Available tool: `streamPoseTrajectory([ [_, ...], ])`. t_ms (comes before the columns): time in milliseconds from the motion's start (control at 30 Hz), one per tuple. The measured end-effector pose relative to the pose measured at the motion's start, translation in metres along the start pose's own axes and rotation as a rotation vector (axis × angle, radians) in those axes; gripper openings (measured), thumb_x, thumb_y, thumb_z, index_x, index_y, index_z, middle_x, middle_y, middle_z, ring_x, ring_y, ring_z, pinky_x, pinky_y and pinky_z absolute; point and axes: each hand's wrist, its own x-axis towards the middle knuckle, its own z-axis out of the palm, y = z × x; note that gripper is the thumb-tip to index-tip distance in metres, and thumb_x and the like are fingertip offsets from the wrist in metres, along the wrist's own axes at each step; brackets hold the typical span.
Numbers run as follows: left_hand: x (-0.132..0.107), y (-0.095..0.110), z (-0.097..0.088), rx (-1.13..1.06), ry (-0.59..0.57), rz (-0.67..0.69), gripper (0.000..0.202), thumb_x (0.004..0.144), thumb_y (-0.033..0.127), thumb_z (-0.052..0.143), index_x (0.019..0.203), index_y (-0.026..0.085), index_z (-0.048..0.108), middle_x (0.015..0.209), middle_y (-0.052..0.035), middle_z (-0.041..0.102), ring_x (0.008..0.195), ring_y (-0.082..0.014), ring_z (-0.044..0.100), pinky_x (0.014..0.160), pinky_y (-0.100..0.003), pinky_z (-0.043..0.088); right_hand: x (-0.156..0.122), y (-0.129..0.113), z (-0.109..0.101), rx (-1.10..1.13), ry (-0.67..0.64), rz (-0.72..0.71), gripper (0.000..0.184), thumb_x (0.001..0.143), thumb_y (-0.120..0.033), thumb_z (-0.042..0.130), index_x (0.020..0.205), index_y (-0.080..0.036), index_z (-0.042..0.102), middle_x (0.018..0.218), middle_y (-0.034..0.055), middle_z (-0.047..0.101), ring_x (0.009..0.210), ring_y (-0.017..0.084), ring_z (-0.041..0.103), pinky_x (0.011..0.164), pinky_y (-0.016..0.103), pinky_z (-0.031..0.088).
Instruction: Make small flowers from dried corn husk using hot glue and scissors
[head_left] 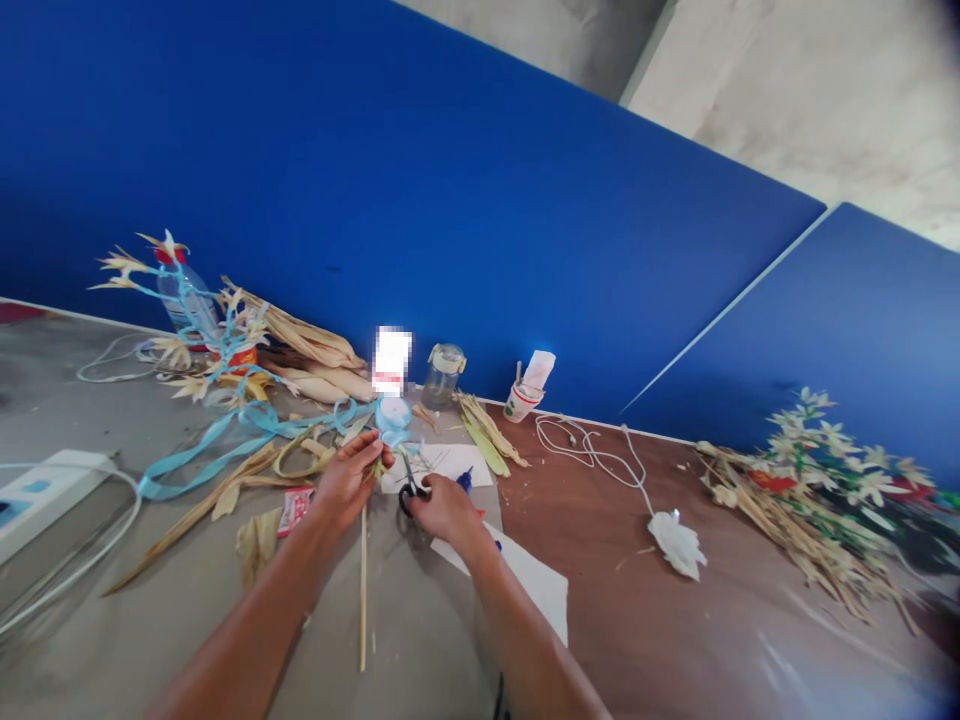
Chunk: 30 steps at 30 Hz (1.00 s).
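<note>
My left hand [351,487] is closed in a pinch around the upper part of a thin pale stick [364,600], which points down toward me. At its fingertips, light blue ribbon [395,437] and a bit of pale green material show, though the exact grip is partly hidden. My right hand [444,512] grips black-handled scissors [407,497], their blades directed up toward the left fingertips. Just beyond my hands stands a roll of blue ribbon [393,411]. White paper [461,464] with thin wires on it lies beside the scissors.
Dried corn husks [300,335], a clear bottle [187,305] with blue-stemmed husk flowers and a glass jar [442,376] line the blue partition. A power strip [56,495] sits left. To the right are a paper cup [520,402], a white cable [592,455] and more husk flowers [840,455].
</note>
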Motion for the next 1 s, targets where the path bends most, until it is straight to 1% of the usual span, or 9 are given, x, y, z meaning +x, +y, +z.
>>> streamPoseTrajectory([
  [67, 0.000, 0.000, 0.000, -0.022, -0.003, -0.002, 0.025, 0.059, 0.018, 0.077, 0.080, 0.014, 0.064, 0.062, 0.0000, 0.064, 0.056, -0.0107, 0.060, 0.059, -0.023, 0.049, -0.002, 0.011, -0.006, 0.351, -0.110, 0.108, 0.017, 0.070, -0.025, 0.058, 0.084, -0.017, 0.061, 0.074, 0.0053, 0.066, 0.064, 0.015, 0.057, 0.056, 0.025, 0.039],
  [167, 0.001, -0.001, 0.000, -0.043, -0.011, -0.012, 0.023, 0.060, 0.015, 0.076, 0.080, 0.014, 0.063, 0.063, -0.0003, 0.064, 0.057, -0.0106, 0.060, 0.059, -0.023, 0.050, -0.005, 0.026, -0.012, 0.814, -0.316, 0.254, 0.013, 0.071, -0.027, 0.055, 0.079, -0.017, 0.057, 0.062, -0.0007, 0.058, 0.042, 0.007, 0.036, 0.043, 0.020, 0.024],
  [300, 0.001, -0.002, 0.001, -0.057, 0.002, -0.022, 0.023, 0.061, 0.012, 0.074, 0.081, 0.014, 0.063, 0.063, 0.0000, 0.064, 0.056, -0.0101, 0.061, 0.060, -0.022, 0.051, -0.009, 0.038, -0.016, 1.334, -0.555, 0.321, 0.021, 0.064, -0.030, 0.065, 0.078, -0.015, 0.057, 0.064, -0.0013, 0.057, 0.041, 0.003, 0.026, 0.044, 0.019, 0.016],
  [367, 0.001, -0.003, 0.000, -0.051, 0.010, -0.023, 0.023, 0.061, 0.012, 0.074, 0.081, 0.014, 0.062, 0.063, -0.0003, 0.065, 0.056, -0.0103, 0.061, 0.061, -0.023, 0.052, -0.010, 0.040, -0.016, 1.436, -0.606, 0.312, 0.025, 0.062, -0.027, 0.066, 0.083, -0.015, 0.060, 0.065, -0.0005, 0.059, 0.041, 0.003, 0.025, 0.044, 0.019, 0.016],
  [533, 0.002, -0.007, -0.003, -0.052, -0.017, -0.044, 0.022, 0.063, 0.012, 0.073, 0.082, 0.015, 0.062, 0.065, -0.0011, 0.065, 0.057, -0.0114, 0.062, 0.063, -0.026, 0.053, -0.003, 0.041, -0.017, 1.405, -0.633, 0.267, 0.028, 0.060, -0.018, 0.065, 0.087, -0.013, 0.060, 0.069, 0.0035, 0.065, 0.039, 0.001, 0.022, 0.043, 0.018, 0.012],
  [633, 0.003, -0.007, -0.004, -0.069, 0.007, -0.046, 0.021, 0.064, 0.010, 0.072, 0.082, 0.015, 0.062, 0.066, -0.0017, 0.065, 0.059, -0.0123, 0.063, 0.063, -0.027, 0.054, 0.001, 0.041, -0.017, 1.309, -0.648, 0.226, 0.030, 0.059, -0.017, 0.067, 0.087, -0.014, 0.057, 0.065, 0.0013, 0.065, 0.036, 0.000, 0.019, 0.041, 0.017, 0.011],
  [733, 0.003, -0.006, -0.003, -0.082, 0.042, -0.036, 0.019, 0.065, 0.009, 0.071, 0.081, 0.015, 0.062, 0.066, -0.0016, 0.065, 0.058, -0.0119, 0.062, 0.065, -0.028, 0.054, 0.004, 0.043, -0.016, 1.153, -0.645, 0.207, 0.029, 0.065, -0.031, 0.067, 0.087, -0.015, 0.057, 0.056, -0.0027, 0.059, 0.034, 0.001, 0.024, 0.039, 0.017, 0.012],
  [867, 0.006, -0.005, -0.005, -0.107, 0.051, 0.000, 0.020, 0.064, 0.010, 0.071, 0.081, 0.016, 0.062, 0.067, -0.0005, 0.065, 0.060, -0.0118, 0.062, 0.068, -0.030, 0.054, 0.004, 0.050, -0.022, 0.898, -0.653, 0.142, 0.043, 0.068, -0.050, 0.064, 0.088, -0.012, 0.060, 0.050, -0.0027, 0.054, 0.036, 0.004, 0.033, 0.038, 0.018, 0.013],
  [1000, 0.007, -0.004, -0.005, -0.077, 0.066, 0.043, 0.021, 0.062, 0.013, 0.073, 0.079, 0.016, 0.062, 0.066, 0.0007, 0.065, 0.059, -0.0109, 0.062, 0.067, -0.028, 0.053, -0.006, 0.056, -0.045, 0.943, -0.689, 0.038, 0.053, 0.063, -0.055, 0.068, 0.092, -0.011, 0.060, 0.054, -0.0008, 0.056, 0.039, 0.003, 0.028, 0.039, 0.020, 0.009],
])
